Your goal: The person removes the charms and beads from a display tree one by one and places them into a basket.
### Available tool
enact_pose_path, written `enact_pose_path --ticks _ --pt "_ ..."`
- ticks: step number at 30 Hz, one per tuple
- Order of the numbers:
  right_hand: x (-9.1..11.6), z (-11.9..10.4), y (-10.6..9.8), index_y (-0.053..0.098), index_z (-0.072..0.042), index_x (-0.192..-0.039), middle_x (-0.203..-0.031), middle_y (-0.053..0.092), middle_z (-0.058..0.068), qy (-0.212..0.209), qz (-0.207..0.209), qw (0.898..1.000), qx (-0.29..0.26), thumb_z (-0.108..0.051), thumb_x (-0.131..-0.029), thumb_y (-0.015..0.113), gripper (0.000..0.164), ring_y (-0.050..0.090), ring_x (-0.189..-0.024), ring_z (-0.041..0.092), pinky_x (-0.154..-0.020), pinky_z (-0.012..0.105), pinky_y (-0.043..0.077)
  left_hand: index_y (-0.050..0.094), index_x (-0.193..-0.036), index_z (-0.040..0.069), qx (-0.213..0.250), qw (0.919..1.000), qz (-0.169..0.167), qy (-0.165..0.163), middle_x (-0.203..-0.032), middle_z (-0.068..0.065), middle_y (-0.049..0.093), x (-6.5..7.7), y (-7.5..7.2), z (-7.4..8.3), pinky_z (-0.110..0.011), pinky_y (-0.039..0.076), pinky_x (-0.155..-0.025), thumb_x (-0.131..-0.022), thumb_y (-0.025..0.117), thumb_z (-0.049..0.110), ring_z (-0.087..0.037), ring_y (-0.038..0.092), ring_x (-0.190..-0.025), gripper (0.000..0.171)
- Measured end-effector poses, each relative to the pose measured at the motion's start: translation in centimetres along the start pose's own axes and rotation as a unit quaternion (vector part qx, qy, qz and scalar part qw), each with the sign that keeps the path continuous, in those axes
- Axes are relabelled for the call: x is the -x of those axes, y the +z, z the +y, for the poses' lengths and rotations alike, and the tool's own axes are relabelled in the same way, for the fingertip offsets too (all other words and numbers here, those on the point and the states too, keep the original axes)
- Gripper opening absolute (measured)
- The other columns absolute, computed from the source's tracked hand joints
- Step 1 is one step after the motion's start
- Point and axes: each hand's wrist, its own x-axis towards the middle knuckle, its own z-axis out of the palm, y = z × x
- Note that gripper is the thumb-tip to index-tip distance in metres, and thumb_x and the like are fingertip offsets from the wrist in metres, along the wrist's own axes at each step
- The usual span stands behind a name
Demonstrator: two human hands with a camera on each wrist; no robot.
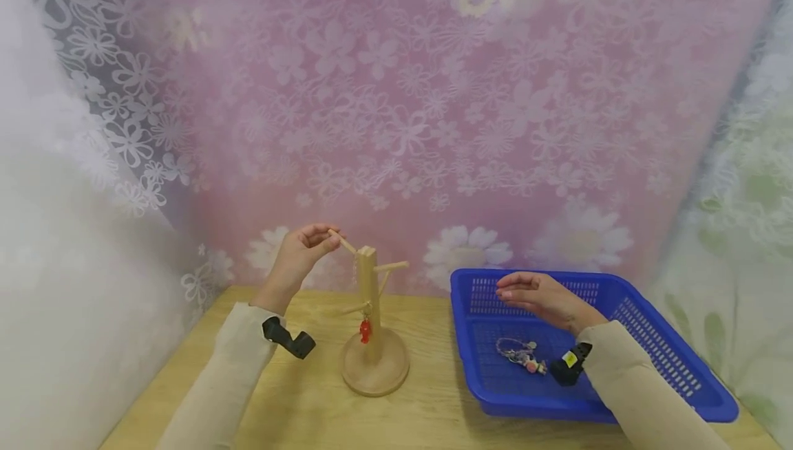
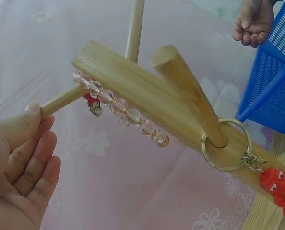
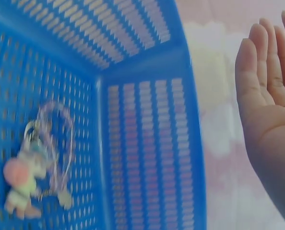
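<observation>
A wooden peg stand [image 1: 367, 285] with a round base stands on the table. My left hand [image 1: 302, 252] pinches the tip of its upper left peg [image 2: 61, 101] between thumb and index finger. On that peg, against the post, hangs a pink clear-bead bracelet [image 2: 118, 106] with a small red charm [image 2: 92, 103]. Lower down, a metal ring [image 2: 204, 152] encircles another peg, with a red figure keychain [image 1: 365, 331] dangling from it. My right hand [image 1: 545, 298] hovers over the blue basket [image 1: 461, 340], fingers extended, holding nothing.
Inside the basket lie a lilac bracelet [image 3: 56, 139] and a keychain with a pastel figure [image 3: 25, 182], close together. A flowered pink cloth [image 1: 396, 126] covers the back, behind the wooden table [image 1: 285, 395]. The basket stands right of the stand.
</observation>
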Motion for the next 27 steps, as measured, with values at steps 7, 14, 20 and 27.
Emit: enact_pose_path --ticks 7,14,20,27 --pt "-1.1 -1.2 3.0 0.058 -0.004 -0.116 -0.113 0.061 -0.002 -0.011 -0.022 1.000 0.004 -0.008 -0.094 0.057 0.022 0.060 -0.105 0.011 -0.093 0.025 0.047 0.064 -0.104 -0.001 -0.054 0.9979 0.028 -0.020 -0.085 0.006 0.068 0.5 0.1 1.0 -0.026 0.048 -0.084 -0.087 0.069 0.013 -0.013 0.064 -0.086 0.022" --pt "-2.0 -2.4 5.7 0.051 0.005 -0.122 -0.120 0.059 0.004 -0.015 -0.010 0.999 0.031 -0.014 -0.093 0.061 0.036 0.057 -0.111 0.011 -0.096 0.029 0.045 0.063 -0.104 -0.004 -0.062 0.9971 0.044 -0.010 -0.082 0.004 0.068 0.8 0.3 1.2 -0.026 0.049 -0.079 -0.086 0.070 0.015 -0.010 0.063 -0.079 0.027" --pt "-2.4 -3.1 7.7 0.052 0.003 -0.123 -0.124 0.057 0.011 -0.021 0.005 0.999 0.046 -0.017 -0.091 0.064 0.039 0.056 -0.114 0.016 -0.100 0.038 0.041 0.065 -0.102 -0.001 -0.082 0.9951 0.055 -0.012 -0.081 0.005 0.067 1.0 0.5 1.6 -0.031 0.048 -0.077 -0.086 0.070 0.017 -0.011 0.061 -0.076 0.025" --pt "-2.6 -3.5 10.0 0.055 0.000 -0.121 -0.123 0.058 0.011 -0.017 0.035 0.998 0.043 -0.020 -0.089 0.066 0.039 0.051 -0.119 0.029 -0.103 0.048 0.034 0.064 -0.105 -0.004 -0.084 0.9946 0.061 -0.013 -0.081 0.002 0.066 1.2 0.8 1.8 -0.027 0.046 -0.072 -0.085 0.072 0.020 -0.012 0.061 -0.076 0.032"
